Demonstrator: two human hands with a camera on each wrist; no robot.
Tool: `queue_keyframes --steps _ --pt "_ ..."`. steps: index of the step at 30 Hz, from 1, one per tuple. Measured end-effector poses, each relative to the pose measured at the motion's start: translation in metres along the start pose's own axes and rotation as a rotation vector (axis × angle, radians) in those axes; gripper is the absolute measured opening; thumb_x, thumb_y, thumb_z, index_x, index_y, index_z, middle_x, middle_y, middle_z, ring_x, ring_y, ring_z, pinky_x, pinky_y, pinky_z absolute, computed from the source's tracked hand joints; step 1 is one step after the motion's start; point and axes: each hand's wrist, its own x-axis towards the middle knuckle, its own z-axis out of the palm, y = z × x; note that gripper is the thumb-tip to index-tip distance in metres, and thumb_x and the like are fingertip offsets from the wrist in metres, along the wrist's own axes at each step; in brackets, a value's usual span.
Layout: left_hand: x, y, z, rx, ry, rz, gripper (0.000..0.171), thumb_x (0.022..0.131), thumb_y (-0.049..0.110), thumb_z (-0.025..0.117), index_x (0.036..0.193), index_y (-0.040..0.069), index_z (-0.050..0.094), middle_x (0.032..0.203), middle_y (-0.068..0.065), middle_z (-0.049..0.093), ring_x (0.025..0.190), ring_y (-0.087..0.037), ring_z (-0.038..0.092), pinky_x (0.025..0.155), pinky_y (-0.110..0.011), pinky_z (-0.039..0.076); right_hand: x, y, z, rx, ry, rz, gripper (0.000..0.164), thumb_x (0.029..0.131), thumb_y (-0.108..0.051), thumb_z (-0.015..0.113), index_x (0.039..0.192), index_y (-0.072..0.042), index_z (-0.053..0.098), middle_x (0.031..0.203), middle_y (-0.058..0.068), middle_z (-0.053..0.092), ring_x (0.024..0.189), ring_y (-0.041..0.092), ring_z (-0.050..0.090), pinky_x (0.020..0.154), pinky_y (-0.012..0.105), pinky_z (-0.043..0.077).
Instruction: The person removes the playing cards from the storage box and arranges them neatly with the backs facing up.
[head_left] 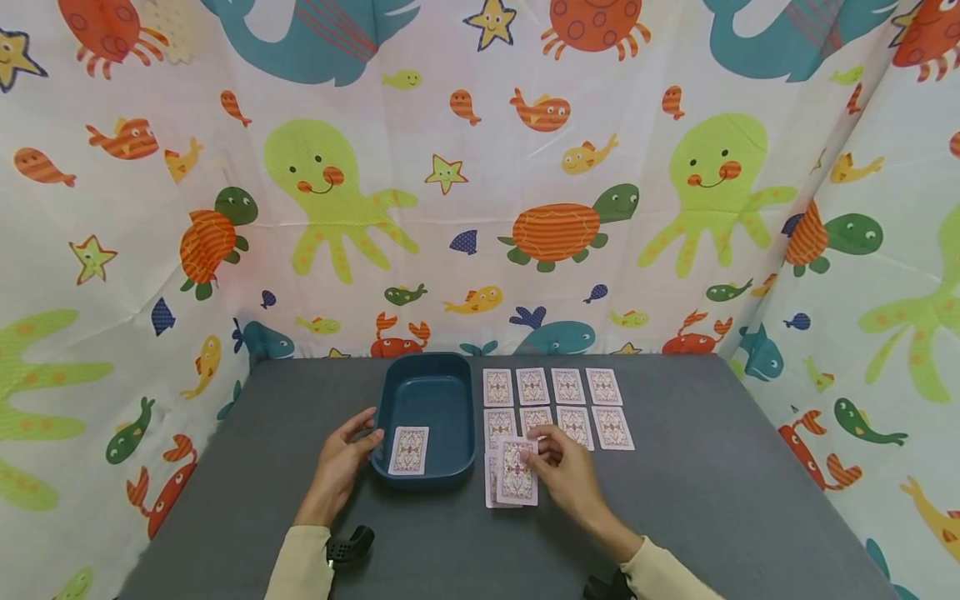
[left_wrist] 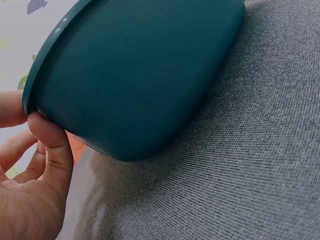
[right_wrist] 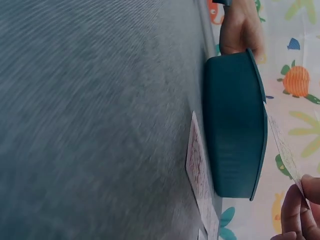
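A dark teal plastic tray (head_left: 465,417) stands left of centre, with one patterned playing card (head_left: 408,451) lying face down inside it. My left hand (head_left: 345,458) pinches the tray's left rim; in the left wrist view the thumb (left_wrist: 47,132) presses just under that rim. My right hand (head_left: 566,471) pinches a playing card (head_left: 517,473) by its right edge, patterned back upward. Seen from the right wrist, this card (right_wrist: 285,145) is raised off the table, about level with the tray rim. Partly hidden beneath it, another card (head_left: 492,492) lies on the table.
Several face-down cards (head_left: 567,386) lie in two rows right of the tray. A grey cloth (head_left: 720,467) covers the table. Behind and along the sides hangs a white curtain (head_left: 480,233) printed with sea animals.
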Motion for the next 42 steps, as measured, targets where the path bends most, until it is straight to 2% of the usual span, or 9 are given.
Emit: queue_keyframes --steps 5,13,21,29,36,42 --pt "0.0 -0.001 0.0 0.009 0.008 -0.008 0.05 0.095 0.015 0.063 0.143 0.02 0.051 0.138 -0.01 0.046 0.102 -0.018 0.051 0.082 -0.029 0.042 -0.001 0.011 -0.011 -0.018 -0.043 -0.014 0.024 0.082 -0.009 0.078 0.102 -0.009 0.065 0.072 0.006 0.067 0.059 0.002 0.055 0.057 0.021 0.047" --pt "0.001 -0.002 0.001 0.016 0.006 -0.006 0.05 0.095 0.014 0.063 0.143 0.019 0.05 0.138 -0.01 0.046 0.103 -0.018 0.051 0.083 -0.03 0.042 0.005 0.025 -0.024 -0.108 -0.065 0.088 0.029 0.081 -0.007 0.078 0.106 -0.006 0.065 0.068 0.0 0.062 0.059 0.002 0.052 0.059 0.02 0.044" --pt "0.001 -0.002 -0.001 0.012 0.003 -0.007 0.05 0.095 0.015 0.063 0.143 0.019 0.05 0.137 -0.01 0.046 0.103 -0.019 0.051 0.083 -0.03 0.042 0.012 0.035 -0.033 -0.198 -0.113 0.177 0.022 0.082 -0.009 0.077 0.102 -0.009 0.066 0.065 -0.002 0.059 0.058 0.004 0.048 0.056 0.02 0.039" --pt "0.001 -0.003 0.0 0.005 -0.002 -0.001 0.05 0.095 0.015 0.063 0.143 0.019 0.05 0.137 -0.008 0.046 0.104 -0.017 0.051 0.085 -0.031 0.042 0.016 0.041 -0.035 -0.294 -0.125 0.209 0.022 0.082 -0.01 0.078 0.1 -0.007 0.066 0.066 -0.001 0.057 0.059 0.008 0.049 0.055 0.023 0.04" --pt "0.002 -0.004 0.0 0.004 -0.001 -0.004 0.049 0.095 0.015 0.063 0.142 0.02 0.051 0.135 -0.007 0.047 0.105 -0.018 0.051 0.084 -0.031 0.042 0.018 0.047 -0.035 -0.351 -0.145 0.204 0.021 0.08 -0.011 0.08 0.096 -0.009 0.067 0.077 0.005 0.055 0.062 0.01 0.049 0.057 0.023 0.039" --pt "0.002 -0.004 0.0 0.009 -0.006 0.0 0.05 0.095 0.015 0.063 0.143 0.019 0.05 0.136 -0.008 0.046 0.11 -0.02 0.048 0.086 -0.032 0.041 0.021 0.047 -0.033 -0.405 -0.149 0.176 0.02 0.078 -0.012 0.081 0.093 -0.01 0.068 0.073 0.001 0.051 0.062 0.008 0.043 0.059 0.024 0.036"
